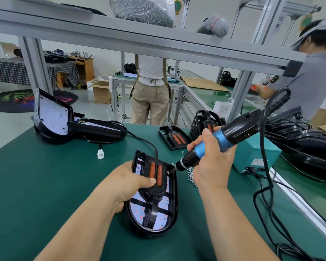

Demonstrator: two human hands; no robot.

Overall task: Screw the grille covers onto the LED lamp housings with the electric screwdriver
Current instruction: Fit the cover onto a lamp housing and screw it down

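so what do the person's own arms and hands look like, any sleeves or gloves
The left hand and right hand are bare: no gloves, rings or watch in view. Both forearms are bare too, with no sleeve showing.

Green mat (45, 185), black grille cover (154, 187) with orange strips (155, 173), blue-and-black screwdriver (220, 142)

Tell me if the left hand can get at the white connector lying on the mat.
Probably yes, once it lets go. The left hand grips the lamp housing, thumb on the grille cover. The white connector lies close by on bare green mat, with nothing between them.
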